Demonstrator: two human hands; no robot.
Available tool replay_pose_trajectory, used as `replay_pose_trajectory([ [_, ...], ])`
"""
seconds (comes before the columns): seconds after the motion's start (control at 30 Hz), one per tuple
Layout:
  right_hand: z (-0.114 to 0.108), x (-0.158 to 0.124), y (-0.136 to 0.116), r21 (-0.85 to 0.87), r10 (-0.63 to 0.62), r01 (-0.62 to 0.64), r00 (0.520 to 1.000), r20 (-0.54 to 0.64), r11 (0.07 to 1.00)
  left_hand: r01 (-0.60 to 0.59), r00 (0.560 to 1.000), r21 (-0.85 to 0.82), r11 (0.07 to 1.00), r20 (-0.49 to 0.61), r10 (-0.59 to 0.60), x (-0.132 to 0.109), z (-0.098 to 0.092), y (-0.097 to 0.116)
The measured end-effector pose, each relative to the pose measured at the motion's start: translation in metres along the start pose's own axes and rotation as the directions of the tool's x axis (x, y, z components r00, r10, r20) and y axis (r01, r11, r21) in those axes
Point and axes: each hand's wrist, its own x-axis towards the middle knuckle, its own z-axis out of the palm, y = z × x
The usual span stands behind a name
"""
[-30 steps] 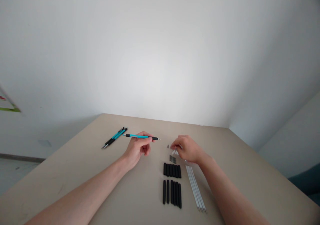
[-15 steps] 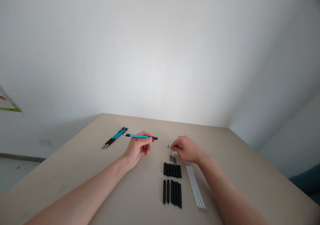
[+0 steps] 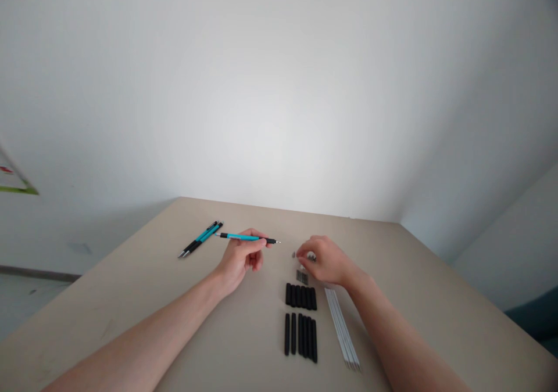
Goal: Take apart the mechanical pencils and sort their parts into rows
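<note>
My left hand (image 3: 239, 259) is closed around a turquoise and black pen (image 3: 246, 237), held almost level above the table. Its thin metal point sticks out of the black front end, facing right. To the right, my right hand (image 3: 325, 258) has thumb and forefinger pinched together low over small parts; what lies between the fingertips is too small to make out. Small silvery pieces (image 3: 293, 255) lie by those fingertips, and others are partly hidden under the hand. Just nearer to me is a group of small springs (image 3: 301, 277).
Two turquoise and black pens (image 3: 201, 239) lie at the left on the beige table (image 3: 143, 281). Short black tubes (image 3: 300, 297) and longer black tubes (image 3: 300, 337) form two rows in front. Several white pen refills (image 3: 342, 328) lie under my right forearm. A wall (image 3: 279, 90) rises behind.
My right hand's fingertips have shifted very slightly and now pinch closer together over the small parts. My left hand and the pen stay in place.
</note>
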Motion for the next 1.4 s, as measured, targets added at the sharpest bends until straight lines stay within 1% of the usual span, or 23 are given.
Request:
replay_pose_trajectory([
  [0.1,-0.005,0.000,-0.009,0.055,-0.017,0.025,0.990,-0.142,0.998,0.009,1.000,0.038,0.999,0.016,-0.009,-0.002,0.002,0.000],
  [0.17,-0.005,0.000,-0.018,0.093,-0.038,0.056,0.982,-0.187,0.994,0.025,0.999,0.078,0.997,0.035,-0.028,-0.003,0.003,-0.001],
  [0.27,-0.001,0.000,-0.033,0.116,-0.090,0.109,0.984,-0.153,0.987,0.062,0.994,0.136,0.989,0.084,-0.073,-0.005,0.002,-0.004],
  [0.37,0.006,0.000,-0.042,0.157,-0.090,0.108,0.989,-0.116,0.982,0.084,0.983,0.151,0.985,0.149,-0.107,-0.005,0.002,-0.005],
  [0.43,0.010,0.000,-0.042,0.233,-0.036,0.062,0.993,-0.113,0.971,0.079,0.982,0.102,0.992,0.161,-0.095,-0.004,0.002,-0.005],
  [0.5,0.014,0.001,-0.039,0.350,0.053,-0.013,0.993,-0.104,0.936,0.055,0.989,0.041,0.998,0.134,-0.060,-0.004,0.003,-0.004],
  [0.53,0.017,0.001,-0.038,0.422,0.099,-0.052,0.991,-0.091,0.905,0.042,0.993,0.023,0.999,0.111,-0.044,-0.004,0.003,-0.003],
  [0.6,0.022,0.004,-0.035,0.572,0.168,-0.106,0.984,-0.056,0.814,0.030,0.996,0.023,0.999,0.079,-0.032,-0.003,0.004,-0.003],
  [0.67,0.026,0.006,-0.035,0.665,0.209,-0.134,0.977,-0.033,0.734,0.031,0.996,0.045,0.999,0.077,-0.034,-0.003,0.004,-0.003],
  [0.7,0.028,0.007,-0.037,0.676,0.221,-0.147,0.975,-0.024,0.722,0.024,0.997,0.058,0.998,0.076,-0.029,-0.002,0.005,-0.004],
  [0.73,0.029,0.008,-0.039,0.666,0.230,-0.156,0.973,-0.025,0.730,0.011,0.997,0.073,0.997,0.070,-0.016,-0.002,0.005,-0.004],
  [0.8,0.029,0.009,-0.044,0.602,0.244,-0.164,0.968,-0.052,0.781,-0.024,0.999,0.107,0.994,0.037,0.020,-0.002,0.005,-0.005],
  [0.9,0.025,0.008,-0.052,0.504,0.253,-0.156,0.959,-0.131,0.850,-0.051,0.998,0.143,0.988,-0.012,0.054,-0.004,0.007,-0.005],
  [1.07,0.021,0.008,-0.062,0.436,0.266,-0.141,0.934,-0.240,0.889,-0.056,0.992,0.068,0.996,-0.109,0.063,-0.004,0.011,-0.004],
  [1.13,0.022,0.008,-0.065,0.443,0.268,-0.146,0.936,-0.227,0.884,-0.052,0.992,0.048,0.997,-0.111,0.057,-0.004,0.011,-0.004],
  [1.23,0.024,0.007,-0.066,0.498,0.257,-0.160,0.958,-0.131,0.852,-0.030,0.996,0.036,0.999,-0.079,0.033,-0.003,0.010,-0.005],
  [1.3,0.026,0.006,-0.064,0.522,0.260,-0.173,0.961,-0.096,0.835,-0.024,0.998,0.038,0.999,-0.058,0.027,-0.003,0.009,-0.006],
  [1.4,0.028,0.006,-0.061,0.526,0.292,-0.174,0.944,-0.150,0.832,-0.037,0.997,0.047,0.998,-0.064,0.039,-0.003,0.009,-0.007],
])
